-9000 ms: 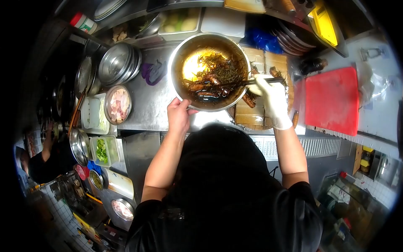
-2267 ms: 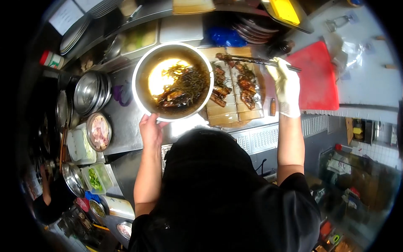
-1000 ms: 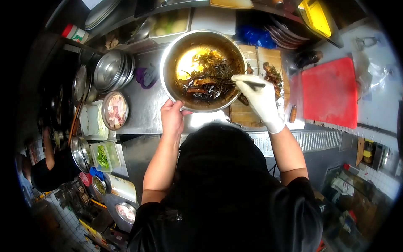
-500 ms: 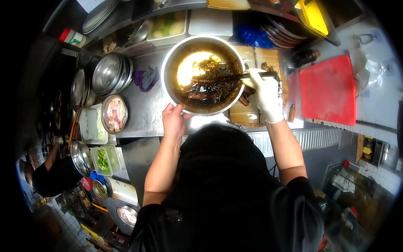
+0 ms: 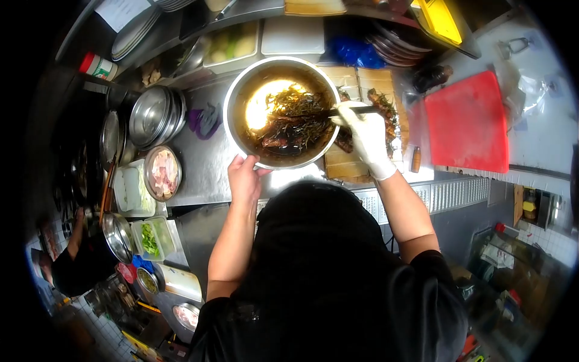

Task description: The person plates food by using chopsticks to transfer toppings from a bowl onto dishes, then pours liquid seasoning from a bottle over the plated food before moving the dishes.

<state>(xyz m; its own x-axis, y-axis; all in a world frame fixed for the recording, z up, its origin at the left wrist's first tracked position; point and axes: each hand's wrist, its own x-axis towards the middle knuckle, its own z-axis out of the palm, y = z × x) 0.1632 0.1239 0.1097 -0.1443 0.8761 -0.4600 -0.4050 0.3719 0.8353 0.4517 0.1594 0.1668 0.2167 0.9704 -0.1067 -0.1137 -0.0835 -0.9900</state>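
Note:
A large metal bowl (image 5: 230,123) stands in front of me, holding brown oily liquid. Dark cooked meat (image 5: 278,142) and dark herb-like strands (image 5: 297,99) lie in it. My bare left hand (image 5: 244,176) grips the bowl's near-left rim, thumb on the edge. In a white glove, my right hand (image 5: 365,136) closes around dark chopsticks (image 5: 367,110), whose tips reach into the strands. Right of the bowl, browned meat pieces (image 5: 386,108) topped with strands rest on a brown cardboard-like sheet (image 5: 347,168), partly hidden by my right hand.
Stacked metal bowls (image 5: 151,114), a plate of raw sliced meat (image 5: 163,173) and a tub of greens (image 5: 149,238) stand left. A red cutting board (image 5: 467,123) lies right, near a wooden handle (image 5: 416,160). Another person's arm (image 5: 76,232) shows far left.
The bowl and both hands sit slightly further left in view, partly because the view has shifted. The chopsticks have moved within the bowl, and more meat on the sheet shows beyond my right hand.

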